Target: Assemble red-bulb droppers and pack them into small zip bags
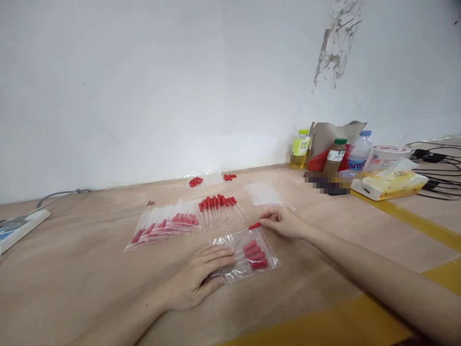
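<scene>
A clear zip bag [236, 274] lies in front of me, with several red-bulbed glass droppers [255, 252] inside. My left hand [201, 271] rests flat across the bag's left end, fingers stretched out. At the bag's far right edge, my right hand [283, 222] pinches the red bulb of another dropper [254, 226]. Its glass stem is hard to make out against the bag. Beyond the bag, loose droppers [218, 204] lie in a row with bulbs pointing away. To their left is an overlapping stack of filled zip bags [163, 228].
Unfilled zip bags [264, 194] lie behind my right hand. Loose red bulbs [195, 181] sit on plastic near the wall. At right stand a tea bottle [298, 150], a green-capped bottle [335, 158], a water bottle [359, 151] and a tissue pack [391, 185]. A power strip [25, 230] is at left.
</scene>
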`<state>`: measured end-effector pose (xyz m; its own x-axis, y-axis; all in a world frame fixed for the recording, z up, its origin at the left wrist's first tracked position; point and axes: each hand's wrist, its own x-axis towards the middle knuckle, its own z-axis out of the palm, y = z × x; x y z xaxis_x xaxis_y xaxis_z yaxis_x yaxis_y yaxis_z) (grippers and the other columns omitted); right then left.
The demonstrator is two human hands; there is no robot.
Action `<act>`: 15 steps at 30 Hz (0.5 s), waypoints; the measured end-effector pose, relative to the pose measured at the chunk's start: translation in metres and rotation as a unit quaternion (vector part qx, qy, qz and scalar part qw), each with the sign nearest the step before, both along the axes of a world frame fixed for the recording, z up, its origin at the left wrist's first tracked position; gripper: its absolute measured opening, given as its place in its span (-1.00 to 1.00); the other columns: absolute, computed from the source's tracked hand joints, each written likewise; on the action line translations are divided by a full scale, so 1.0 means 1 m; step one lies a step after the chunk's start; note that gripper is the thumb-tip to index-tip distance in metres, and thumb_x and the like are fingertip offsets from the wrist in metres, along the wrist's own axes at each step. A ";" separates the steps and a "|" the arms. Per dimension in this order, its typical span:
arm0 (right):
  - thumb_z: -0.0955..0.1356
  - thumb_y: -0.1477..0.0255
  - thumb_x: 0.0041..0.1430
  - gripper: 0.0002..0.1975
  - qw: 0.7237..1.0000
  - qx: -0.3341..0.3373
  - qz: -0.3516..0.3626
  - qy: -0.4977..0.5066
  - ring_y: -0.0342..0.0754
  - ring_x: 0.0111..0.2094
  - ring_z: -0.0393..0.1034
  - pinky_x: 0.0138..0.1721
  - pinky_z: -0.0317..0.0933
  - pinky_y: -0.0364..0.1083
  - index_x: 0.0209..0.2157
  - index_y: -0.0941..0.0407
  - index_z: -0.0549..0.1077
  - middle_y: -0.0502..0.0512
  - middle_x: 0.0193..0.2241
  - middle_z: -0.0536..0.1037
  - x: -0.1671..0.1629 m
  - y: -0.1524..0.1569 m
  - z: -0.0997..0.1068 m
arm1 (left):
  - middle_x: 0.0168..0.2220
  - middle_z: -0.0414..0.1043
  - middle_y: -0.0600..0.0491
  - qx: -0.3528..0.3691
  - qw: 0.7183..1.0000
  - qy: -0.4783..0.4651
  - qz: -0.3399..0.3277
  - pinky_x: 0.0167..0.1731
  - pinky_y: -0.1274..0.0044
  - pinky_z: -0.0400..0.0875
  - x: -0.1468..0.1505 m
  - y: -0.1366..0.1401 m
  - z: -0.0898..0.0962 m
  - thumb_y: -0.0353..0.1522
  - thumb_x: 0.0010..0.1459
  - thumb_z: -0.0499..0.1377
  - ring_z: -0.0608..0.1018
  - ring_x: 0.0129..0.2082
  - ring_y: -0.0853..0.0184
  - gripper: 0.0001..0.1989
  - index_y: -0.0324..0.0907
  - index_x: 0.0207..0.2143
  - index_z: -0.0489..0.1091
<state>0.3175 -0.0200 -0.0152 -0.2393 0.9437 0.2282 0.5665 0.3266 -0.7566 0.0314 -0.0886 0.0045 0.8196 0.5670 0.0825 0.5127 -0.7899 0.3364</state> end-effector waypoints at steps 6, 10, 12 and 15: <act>0.29 0.28 -0.04 -0.76 0.998 -0.027 0.045 0.021 -0.15 -0.48 0.32 -0.44 0.18 -0.16 -0.51 0.18 0.45 0.04 -0.51 0.49 -0.015 0.016 -0.011 | 0.15 0.09 0.09 0.000 1.000 -0.013 -0.007 0.11 0.33 0.01 0.001 -0.001 0.002 -0.32 0.21 -0.05 0.16 0.12 0.28 -0.60 0.00 0.11 0.07; 0.31 0.23 -0.05 -0.74 0.990 -0.061 0.018 0.124 -0.21 -0.58 0.26 -0.54 0.16 -0.19 -0.48 0.17 0.33 -0.02 -0.58 0.43 -0.010 0.010 -0.004 | 0.15 0.09 0.09 0.002 1.000 -0.018 -0.006 0.11 0.31 0.01 0.001 -0.001 0.002 -0.32 0.21 -0.04 0.17 0.12 0.26 -0.60 0.00 0.11 0.08; 0.33 0.21 -0.07 -0.71 0.973 -0.086 0.022 0.215 -0.22 -0.58 0.28 -0.53 0.19 -0.19 -0.41 0.15 0.30 -0.03 -0.56 0.43 0.001 0.005 0.005 | 0.14 0.10 0.10 0.004 1.000 -0.020 -0.005 0.10 0.32 0.02 0.001 -0.001 0.002 -0.33 0.20 -0.04 0.17 0.12 0.26 -0.60 0.01 0.11 0.08; 0.38 0.24 -0.12 -0.68 0.935 -0.071 -0.003 0.346 -0.22 -0.49 0.34 -0.41 0.25 -0.19 -0.36 0.13 0.33 -0.01 -0.48 0.46 0.025 0.000 0.017 | 0.14 0.10 0.09 0.009 1.000 -0.025 0.000 0.09 0.32 0.05 0.000 -0.001 0.001 -0.34 0.20 -0.03 0.18 0.11 0.26 -0.60 0.00 0.10 0.09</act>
